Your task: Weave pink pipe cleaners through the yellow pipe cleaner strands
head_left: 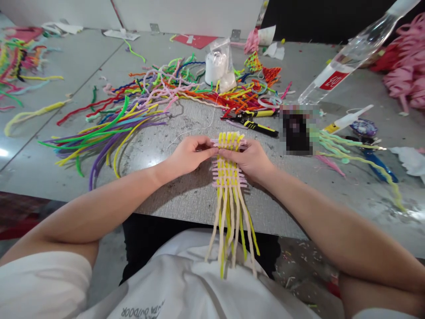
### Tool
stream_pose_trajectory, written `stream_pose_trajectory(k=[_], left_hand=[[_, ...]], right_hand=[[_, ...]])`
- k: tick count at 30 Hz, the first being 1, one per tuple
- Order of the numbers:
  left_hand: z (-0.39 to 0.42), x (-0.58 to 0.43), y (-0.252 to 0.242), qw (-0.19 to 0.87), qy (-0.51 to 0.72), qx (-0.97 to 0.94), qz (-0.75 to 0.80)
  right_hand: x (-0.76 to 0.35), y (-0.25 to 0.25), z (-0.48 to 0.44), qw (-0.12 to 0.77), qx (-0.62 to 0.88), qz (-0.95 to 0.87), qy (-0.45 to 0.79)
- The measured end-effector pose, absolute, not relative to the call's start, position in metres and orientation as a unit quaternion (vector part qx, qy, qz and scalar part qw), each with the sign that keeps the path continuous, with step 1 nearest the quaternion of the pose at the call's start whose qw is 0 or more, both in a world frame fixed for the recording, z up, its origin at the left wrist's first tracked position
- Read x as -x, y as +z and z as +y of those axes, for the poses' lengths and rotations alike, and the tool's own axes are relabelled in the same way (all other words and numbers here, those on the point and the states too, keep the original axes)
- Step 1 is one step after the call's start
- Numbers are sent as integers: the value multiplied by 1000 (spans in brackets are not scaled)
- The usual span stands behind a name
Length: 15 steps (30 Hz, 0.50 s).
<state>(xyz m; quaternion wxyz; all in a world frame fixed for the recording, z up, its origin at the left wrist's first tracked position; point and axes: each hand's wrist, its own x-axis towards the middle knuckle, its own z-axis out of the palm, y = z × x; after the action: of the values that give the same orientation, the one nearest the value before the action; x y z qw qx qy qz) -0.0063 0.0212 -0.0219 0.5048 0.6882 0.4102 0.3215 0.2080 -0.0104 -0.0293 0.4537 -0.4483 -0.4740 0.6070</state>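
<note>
Between my hands is a woven panel of pipe cleaners (227, 170), with yellow and cream strands running lengthwise and pale lilac ones crossing them. Its loose yellow and cream ends hang over the table's front edge toward my lap. My left hand (192, 153) pinches the upper left side of the weave, thumb pointing inward. On the opposite side my right hand (252, 159) grips the panel, its thumb lying across the front and its other fingers hidden behind. The two thumb tips nearly meet on the upper part of the weave.
Loose pipe cleaners (126, 124) in many colours spread to the left and behind. Yellow-black pliers (255, 125) lie beyond my right hand, near a white thread spool (213, 68). A clear bottle (348, 62), a glue syringe (348, 118) and blue-handled pliers (378, 164) are at right.
</note>
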Motion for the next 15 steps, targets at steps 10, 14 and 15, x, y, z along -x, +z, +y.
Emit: stream_pose_trajectory(k=[10, 14, 15], left_hand=[[23, 7, -20, 563, 352, -646, 375], [27, 9, -23, 579, 382, -631, 348], [27, 10, -24, 578, 392, -632, 335]], right_hand=[[-211, -30, -12, 442, 435, -486, 615], [-212, -26, -12, 486, 411, -478, 605], [-212, -26, -11, 492, 409, -483, 598]])
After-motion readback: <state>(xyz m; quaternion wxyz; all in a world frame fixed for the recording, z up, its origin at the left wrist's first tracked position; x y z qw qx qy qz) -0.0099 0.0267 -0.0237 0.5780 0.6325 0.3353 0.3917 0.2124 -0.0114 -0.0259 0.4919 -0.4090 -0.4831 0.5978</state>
